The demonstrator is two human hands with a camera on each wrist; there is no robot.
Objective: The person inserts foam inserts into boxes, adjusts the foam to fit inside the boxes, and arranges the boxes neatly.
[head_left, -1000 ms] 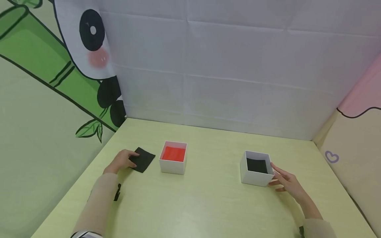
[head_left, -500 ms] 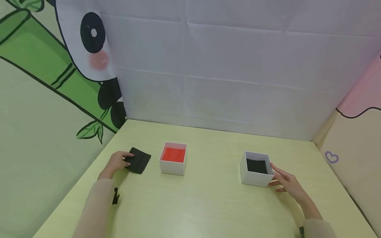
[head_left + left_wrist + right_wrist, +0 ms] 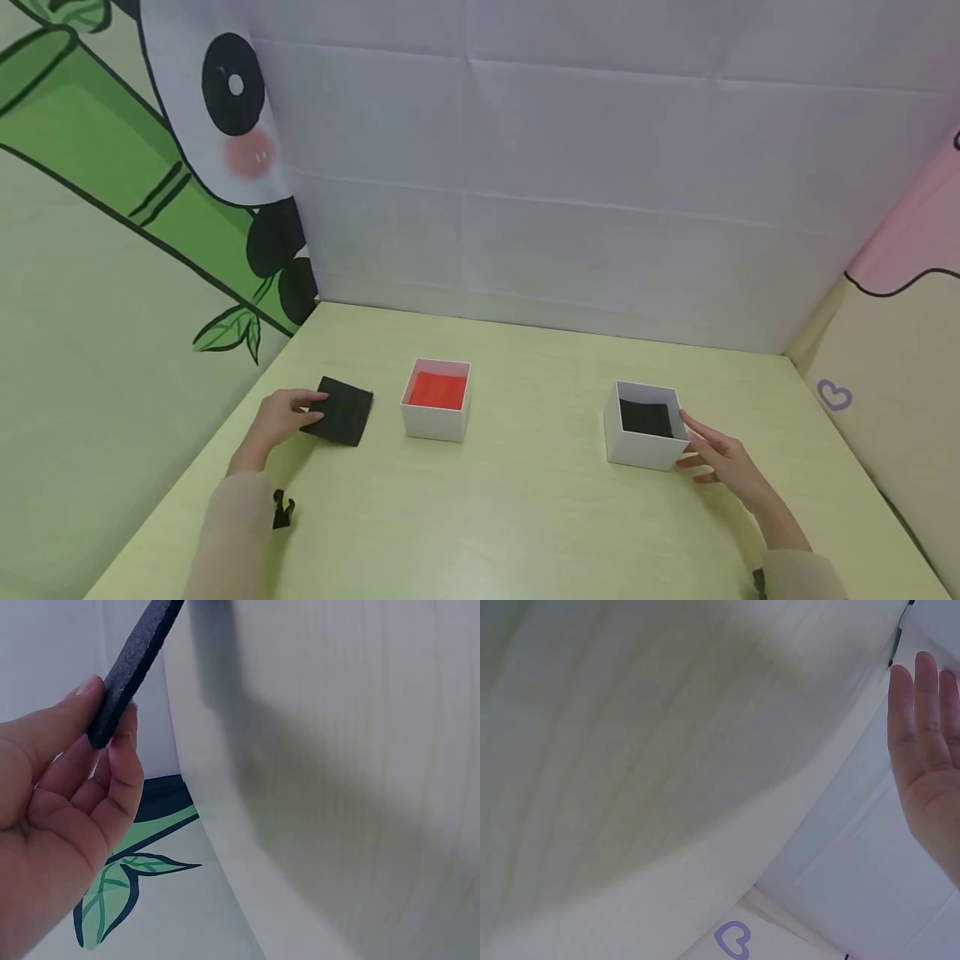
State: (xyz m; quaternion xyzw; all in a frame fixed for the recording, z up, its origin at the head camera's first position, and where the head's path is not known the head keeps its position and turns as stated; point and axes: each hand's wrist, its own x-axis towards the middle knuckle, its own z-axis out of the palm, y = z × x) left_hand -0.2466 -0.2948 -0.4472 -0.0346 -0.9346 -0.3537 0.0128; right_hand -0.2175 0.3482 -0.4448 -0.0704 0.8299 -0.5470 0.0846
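Observation:
At the left of the head view, my left hand (image 3: 276, 417) pinches a thin black square cloth (image 3: 342, 414) by its left edge, thumb on the near side. The left wrist view shows the cloth (image 3: 139, 671) edge-on between thumb and fingers, above the tabletop. On the right, my right hand (image 3: 723, 467) rests against the right side of a white box (image 3: 643, 450), its fingers extended. Inside that box lies a black piece (image 3: 647, 418). In the right wrist view, the fingers (image 3: 928, 720) look nearly straight, and most of the box is out of sight.
A second white box (image 3: 434, 423) with a red piece (image 3: 438, 390) in it stands right of the black cloth. Both boxes are open-topped on a pale wooden table (image 3: 525, 517). A white wall sheet (image 3: 540, 192) borders the back, with printed panels either side.
My left hand has drawn back left and toward me, taking the black square cloth farther from the red-filled box. The right hand and the boxes have stayed in place.

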